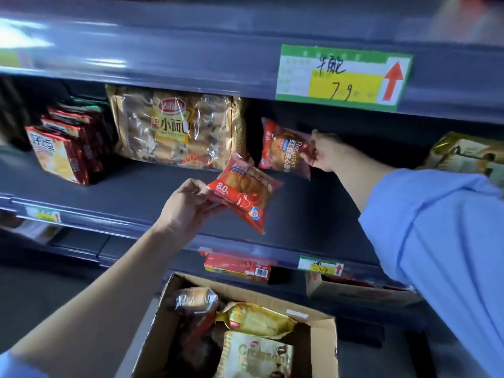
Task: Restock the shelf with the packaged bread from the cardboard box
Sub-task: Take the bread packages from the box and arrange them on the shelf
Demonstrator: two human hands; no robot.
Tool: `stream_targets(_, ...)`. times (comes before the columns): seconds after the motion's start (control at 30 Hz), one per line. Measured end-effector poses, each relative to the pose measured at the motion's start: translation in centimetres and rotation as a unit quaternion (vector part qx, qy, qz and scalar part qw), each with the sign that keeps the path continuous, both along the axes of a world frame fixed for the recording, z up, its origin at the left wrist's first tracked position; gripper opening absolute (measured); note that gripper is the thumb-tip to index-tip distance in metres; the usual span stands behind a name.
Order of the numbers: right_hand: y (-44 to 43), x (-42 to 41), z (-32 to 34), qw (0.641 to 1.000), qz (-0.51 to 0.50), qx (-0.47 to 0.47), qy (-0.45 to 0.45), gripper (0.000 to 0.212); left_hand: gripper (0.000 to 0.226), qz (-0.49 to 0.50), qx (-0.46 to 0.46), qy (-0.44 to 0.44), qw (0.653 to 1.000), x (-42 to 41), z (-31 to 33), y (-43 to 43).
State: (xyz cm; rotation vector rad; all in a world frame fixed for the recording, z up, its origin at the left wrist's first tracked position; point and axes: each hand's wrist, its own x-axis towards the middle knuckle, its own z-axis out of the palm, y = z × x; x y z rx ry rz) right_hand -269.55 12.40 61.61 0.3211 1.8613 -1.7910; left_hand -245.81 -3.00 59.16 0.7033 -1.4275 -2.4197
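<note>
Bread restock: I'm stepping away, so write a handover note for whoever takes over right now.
Left hand: grip shut on a red bread packet, held over the shelf's front edge.
Right hand: grip shut on a second red bread packet, deep on the middle shelf, right of the large bag of small breads.
Done: no red packet visibly released yet.
Left: set both down, then shelve what remains in the cardboard box.
</note>
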Motion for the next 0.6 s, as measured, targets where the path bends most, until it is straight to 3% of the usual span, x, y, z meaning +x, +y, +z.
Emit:
stream_targets(0.17,-2.1,-2.4,-2.0,0.998,0.005,-0.058,-0.005,0.027,0.036,0.018,0.012,-0.003,1.000,-0.2,-1.7,-1.3)
stream_targets(0.27,-2.4,-2.8,-2.7,0.997,0.006,-0.079,0.003,0.040,0.036,0.020,0.021,0.000,1.000,-0.7,-2.2,-1.2)
stream_targets(0.5,-0.1,-2.9,-2.4,0.999,0.036,-0.015,0.019,0.043,0.034,0.022,0.037,-0.002,0.999,-2.3,-2.3,-1.0)
stream_targets(0.6,1.5,-2.3,-2.0,0.998,0.055,0.016,0.026,0.032,0.034,0.021,0.049,-0.004,0.999,-3.0,-2.1,-0.7)
